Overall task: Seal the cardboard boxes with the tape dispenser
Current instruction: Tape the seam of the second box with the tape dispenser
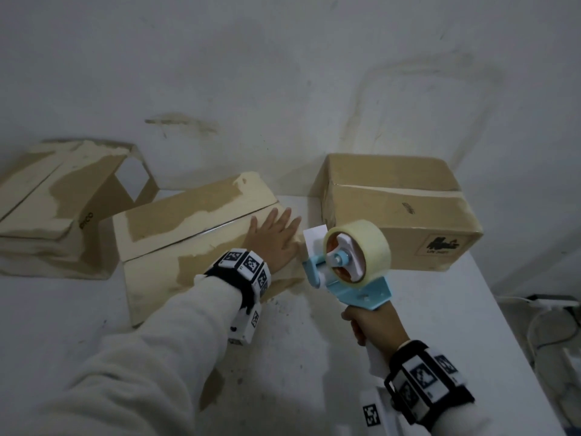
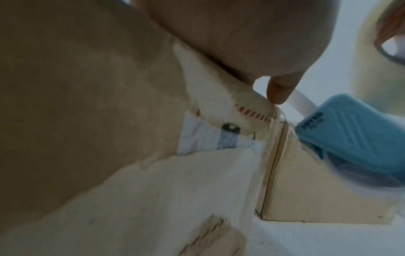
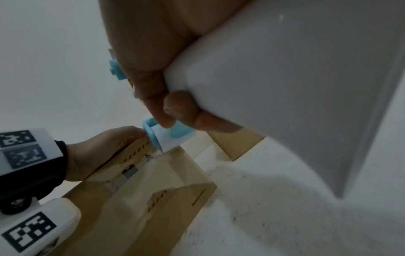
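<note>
A flat, scuffed cardboard box lies in the middle of the white table. My left hand rests flat on its right end, fingers straight. My right hand grips the white handle of a blue tape dispenser with a clear tape roll. The dispenser's front end hovers just right of the box's right edge, close to my left fingers. In the right wrist view the dispenser's blue roller sits at the box's corner beside my left hand. In the left wrist view the blue dispenser is next to my fingertip.
A taller brown box stands at the back right, behind the dispenser. A torn box with a window cut-out lies at the far left. The wall runs close behind. The table's right edge drops to cables on the floor.
</note>
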